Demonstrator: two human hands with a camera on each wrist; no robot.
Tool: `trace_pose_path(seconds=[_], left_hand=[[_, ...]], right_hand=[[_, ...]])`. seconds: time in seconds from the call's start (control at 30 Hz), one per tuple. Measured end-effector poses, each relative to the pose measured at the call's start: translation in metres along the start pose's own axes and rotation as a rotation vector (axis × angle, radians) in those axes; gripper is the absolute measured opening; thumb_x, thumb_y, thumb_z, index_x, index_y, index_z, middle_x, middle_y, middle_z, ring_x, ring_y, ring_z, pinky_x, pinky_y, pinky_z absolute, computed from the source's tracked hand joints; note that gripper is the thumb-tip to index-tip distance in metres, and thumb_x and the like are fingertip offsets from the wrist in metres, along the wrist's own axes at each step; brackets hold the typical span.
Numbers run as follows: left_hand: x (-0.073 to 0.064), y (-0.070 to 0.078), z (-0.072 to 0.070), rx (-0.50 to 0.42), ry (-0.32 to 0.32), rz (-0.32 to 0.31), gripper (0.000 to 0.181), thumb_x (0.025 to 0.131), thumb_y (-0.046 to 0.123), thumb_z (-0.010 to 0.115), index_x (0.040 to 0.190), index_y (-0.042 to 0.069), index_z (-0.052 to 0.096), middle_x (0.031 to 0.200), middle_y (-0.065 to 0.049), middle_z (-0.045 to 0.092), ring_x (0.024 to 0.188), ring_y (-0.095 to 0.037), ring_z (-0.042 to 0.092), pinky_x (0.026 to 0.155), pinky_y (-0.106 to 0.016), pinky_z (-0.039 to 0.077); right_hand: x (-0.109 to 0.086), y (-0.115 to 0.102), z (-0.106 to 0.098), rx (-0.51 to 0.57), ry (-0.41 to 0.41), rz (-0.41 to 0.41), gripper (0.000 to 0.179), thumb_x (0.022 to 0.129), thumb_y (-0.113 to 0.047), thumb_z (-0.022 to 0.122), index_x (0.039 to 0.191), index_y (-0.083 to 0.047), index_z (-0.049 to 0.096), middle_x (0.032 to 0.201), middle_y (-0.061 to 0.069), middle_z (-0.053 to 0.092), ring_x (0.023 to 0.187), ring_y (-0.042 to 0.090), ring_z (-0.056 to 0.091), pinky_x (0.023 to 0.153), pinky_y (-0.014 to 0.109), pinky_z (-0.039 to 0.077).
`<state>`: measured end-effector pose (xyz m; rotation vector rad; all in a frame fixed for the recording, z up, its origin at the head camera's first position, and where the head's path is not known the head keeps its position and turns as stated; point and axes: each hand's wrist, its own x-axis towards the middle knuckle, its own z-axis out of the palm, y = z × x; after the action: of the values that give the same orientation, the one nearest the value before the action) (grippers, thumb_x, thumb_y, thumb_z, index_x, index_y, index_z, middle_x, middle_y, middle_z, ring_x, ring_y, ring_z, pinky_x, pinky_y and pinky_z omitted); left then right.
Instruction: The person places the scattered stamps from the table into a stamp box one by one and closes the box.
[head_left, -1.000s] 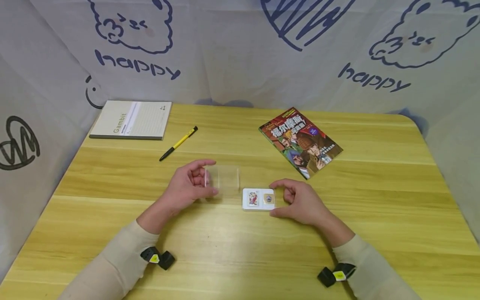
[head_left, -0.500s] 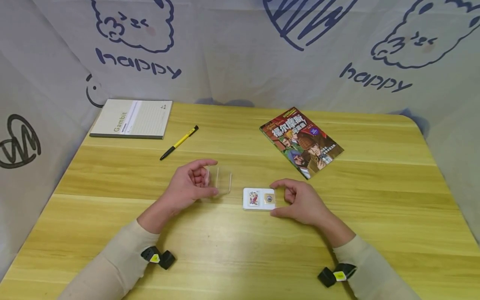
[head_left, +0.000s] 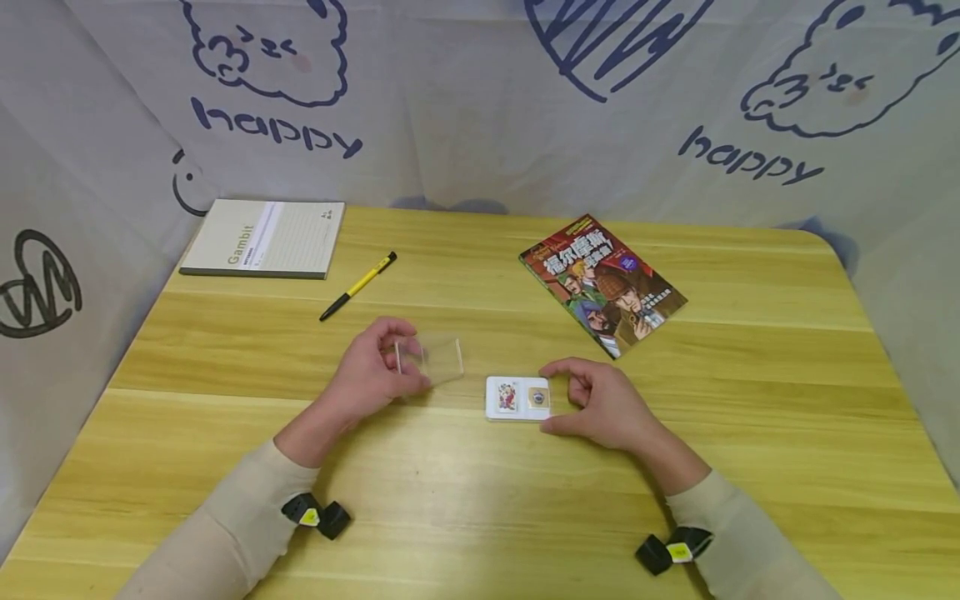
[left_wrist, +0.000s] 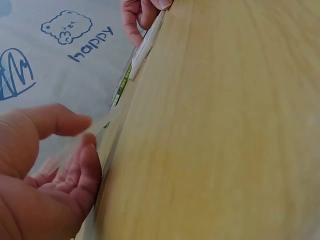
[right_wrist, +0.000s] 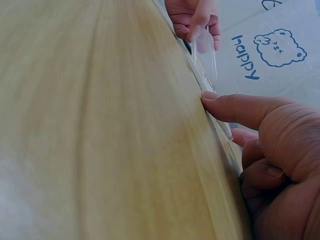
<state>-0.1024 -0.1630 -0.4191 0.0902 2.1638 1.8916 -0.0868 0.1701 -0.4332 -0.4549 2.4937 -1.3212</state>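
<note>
The left hand (head_left: 372, 375) pinches a transparent, rectangular plastic shell (head_left: 442, 360) by its left end, thumb on the near side. The shell is tilted and, judging by the right wrist view, raised off the yellow wood-grain table (head_left: 480, 500). The right hand (head_left: 600, 404) grips the right end of a small, flat white box (head_left: 521, 400) with two decorated panels, thumb and forefinger on opposite long sides. The box lies flat on the table, just right of the shell and apart from it. The hands are apart.

Good handling appears to require a light pinch, since thin clear walls could flex or slip, a level shell, and a box held steady by its sides.

The shell's free right edge faces the box across a narrow gap. The black-and-yellow pen (head_left: 358, 286) and the red-and-brown illustrated magazine (head_left: 606, 287) bound the far side; the widest room for moving appears to be nearer the person, between the forearms.
</note>
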Motion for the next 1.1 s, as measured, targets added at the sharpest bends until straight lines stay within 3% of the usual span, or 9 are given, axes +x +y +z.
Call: trace_pose_path(seconds=[0.23,0.33,0.4,0.53,0.6,0.77,0.93,1.03,1.1], left_hand=[[-0.0017,-0.0001,0.0013,0.198,0.097,0.053,0.026,0.083,-0.003,0.076,0.086,0.001,0.051,0.076,-0.008,0.055,0.067,-0.018,0.051,0.055,-0.025,0.043],[-0.0035,0.0013,0.0017,0.232,0.102,0.052,0.022,0.084,-0.001,0.074,0.086,0.003,0.053,0.074,-0.007,0.055,0.065,-0.02,0.05,0.053,-0.027,0.042],[-0.0041,0.0026,0.0016,0.223,0.081,0.039,0.02,0.085,-0.001,0.07,0.1,0.002,0.057,0.078,-0.01,0.058,0.064,-0.022,0.054,0.054,-0.029,0.047],[-0.0036,0.0036,0.001,0.178,0.017,0.005,0.062,0.081,-0.006,0.064,0.14,0.003,0.048,0.086,-0.013,0.059,0.064,-0.026,0.06,0.056,-0.038,0.056],[-0.0031,0.0034,0.0015,0.166,0.0,-0.003,0.068,0.08,-0.009,0.062,0.145,0.003,0.047,0.086,-0.014,0.055,0.064,-0.027,0.061,0.057,-0.04,0.057],[-0.0026,0.0033,0.0023,0.073,0.021,-0.054,0.045,0.086,-0.008,0.058,0.13,0.0,0.054,0.087,-0.016,0.051,0.068,-0.029,0.067,0.06,-0.042,0.058],[-0.0024,0.0043,0.0021,-0.04,0.084,-0.069,0.017,0.09,-0.005,0.057,0.104,-0.003,0.049,0.083,-0.022,0.061,0.064,-0.028,0.068,0.058,-0.038,0.058],[-0.0016,0.0046,0.0011,-0.046,0.12,-0.078,0.012,0.088,-0.004,0.059,0.092,0.0,0.048,0.075,-0.017,0.066,0.063,-0.022,0.065,0.054,-0.031,0.053],[-0.0019,0.0056,-0.0001,-0.043,0.136,-0.095,0.012,0.087,-0.003,0.06,0.093,0.0,0.05,0.073,-0.012,0.067,0.061,-0.018,0.06,0.052,-0.028,0.048]], right_hand=[[-0.0006,0.0005,0.0001,0.001,-0.002,0.001,0.057,0.067,-0.02,0.095,0.118,-0.011,0.069,0.063,-0.004,0.038,0.057,0.012,0.035,0.065,0.031,0.038],[-0.0008,-0.0002,-0.0001,-0.002,0.0,0.003,0.058,0.067,-0.019,0.095,0.118,-0.012,0.069,0.062,-0.004,0.038,0.057,0.012,0.035,0.066,0.031,0.038],[-0.0009,-0.0007,-0.0001,-0.005,0.001,0.006,0.058,0.067,-0.019,0.095,0.118,-0.013,0.069,0.062,-0.005,0.038,0.057,0.011,0.035,0.066,0.031,0.039],[-0.0004,-0.0013,-0.0004,-0.005,-0.004,0.003,0.058,0.067,-0.019,0.095,0.119,-0.012,0.068,0.062,-0.004,0.038,0.057,0.012,0.035,0.066,0.031,0.038],[-0.0005,-0.0018,-0.0007,-0.003,-0.005,0.006,0.058,0.068,-0.019,0.095,0.119,-0.012,0.068,0.062,-0.004,0.038,0.056,0.012,0.035,0.066,0.031,0.039],[-0.0006,-0.0016,-0.0013,0.0,-0.009,0.019,0.058,0.068,-0.019,0.094,0.12,-0.014,0.068,0.062,-0.004,0.038,0.056,0.012,0.035,0.066,0.032,0.039],[-0.0003,-0.002,-0.0014,-0.007,-0.009,0.019,0.058,0.068,-0.019,0.094,0.12,-0.014,0.068,0.062,-0.004,0.038,0.056,0.012,0.035,0.066,0.032,0.039],[-0.0004,-0.0028,-0.0012,-0.007,-0.007,0.025,0.058,0.068,-0.02,0.095,0.119,-0.014,0.068,0.062,-0.004,0.038,0.056,0.013,0.035,0.066,0.032,0.039],[-0.0005,-0.0029,-0.0013,-0.009,-0.007,0.027,0.058,0.068,-0.02,0.095,0.119,-0.014,0.068,0.062,-0.004,0.038,0.056,0.013,0.035,0.066,0.032,0.039]])
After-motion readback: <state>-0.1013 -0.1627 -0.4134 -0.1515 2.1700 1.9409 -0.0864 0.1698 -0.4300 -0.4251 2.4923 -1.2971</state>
